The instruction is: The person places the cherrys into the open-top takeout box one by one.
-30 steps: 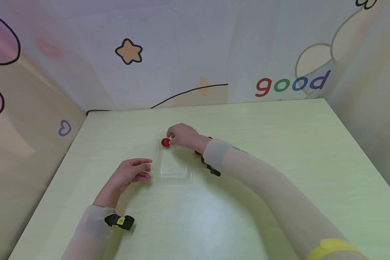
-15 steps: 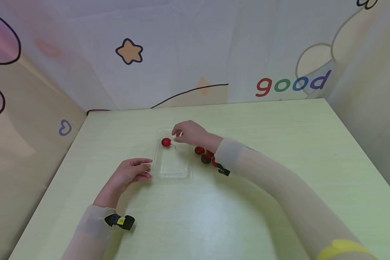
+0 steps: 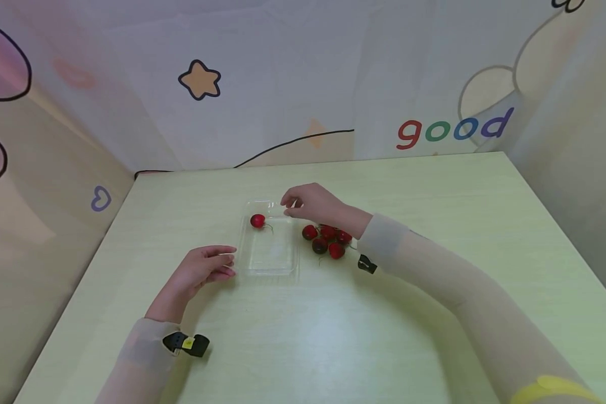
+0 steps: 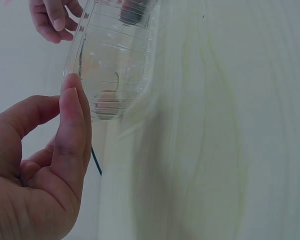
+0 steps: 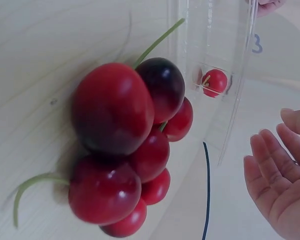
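Note:
A clear plastic box [image 3: 271,247] lies open on the table with one red cherry [image 3: 257,221] inside, toward its far left corner. To the box's right sits a cluster of several dark red cherries [image 3: 328,238], some with green stems in the right wrist view. My left hand [image 3: 209,266] is beside the box, its extended fingertips [image 4: 70,90] right at the left rim. Over the far right corner of the box hovers my right hand [image 3: 315,203], fingers loosely bent and holding nothing. In the right wrist view its palm [image 5: 285,180] faces the camera.
The pale table [image 3: 308,342] runs back to a printed cloth [image 3: 303,73] hung behind it, with more cloth at both sides. A black wrist strap [image 3: 187,343] is on the left sleeve; another strap [image 3: 367,264] hangs beneath the right wrist.
My right hand has let go of the cherry in the box and moved right and slightly away, uncovering the cherry cluster. The left hand has stayed still.

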`<state>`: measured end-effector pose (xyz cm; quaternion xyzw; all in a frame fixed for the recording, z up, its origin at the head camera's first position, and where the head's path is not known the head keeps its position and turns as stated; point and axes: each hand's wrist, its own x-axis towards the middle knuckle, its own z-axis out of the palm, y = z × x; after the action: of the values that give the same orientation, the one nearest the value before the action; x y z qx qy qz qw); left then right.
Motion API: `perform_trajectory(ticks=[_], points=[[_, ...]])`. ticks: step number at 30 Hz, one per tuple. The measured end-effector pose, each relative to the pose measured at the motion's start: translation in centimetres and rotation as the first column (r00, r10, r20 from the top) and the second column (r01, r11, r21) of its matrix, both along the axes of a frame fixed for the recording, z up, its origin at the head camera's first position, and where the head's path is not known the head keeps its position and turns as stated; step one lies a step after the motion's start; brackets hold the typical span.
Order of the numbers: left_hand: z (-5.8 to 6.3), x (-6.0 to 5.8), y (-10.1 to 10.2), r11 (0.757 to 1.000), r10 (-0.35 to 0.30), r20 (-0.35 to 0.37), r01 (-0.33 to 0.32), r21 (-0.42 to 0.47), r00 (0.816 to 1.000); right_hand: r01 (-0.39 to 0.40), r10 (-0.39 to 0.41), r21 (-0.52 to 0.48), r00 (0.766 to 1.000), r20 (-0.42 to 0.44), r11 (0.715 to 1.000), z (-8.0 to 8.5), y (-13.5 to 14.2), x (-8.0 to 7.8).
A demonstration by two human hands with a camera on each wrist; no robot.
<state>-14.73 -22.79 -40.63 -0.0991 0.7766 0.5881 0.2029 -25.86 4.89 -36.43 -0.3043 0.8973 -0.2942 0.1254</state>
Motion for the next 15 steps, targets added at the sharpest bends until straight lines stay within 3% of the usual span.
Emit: perform_trajectory(ticks=[15], points=[[-0.2,-0.1,-0.2,1.0,-0.003,-0.011,0.003,-0.006,1.0,0.031,-0.031,-0.043,0.999,0.021,0.999,0.4,2.4,1.4]])
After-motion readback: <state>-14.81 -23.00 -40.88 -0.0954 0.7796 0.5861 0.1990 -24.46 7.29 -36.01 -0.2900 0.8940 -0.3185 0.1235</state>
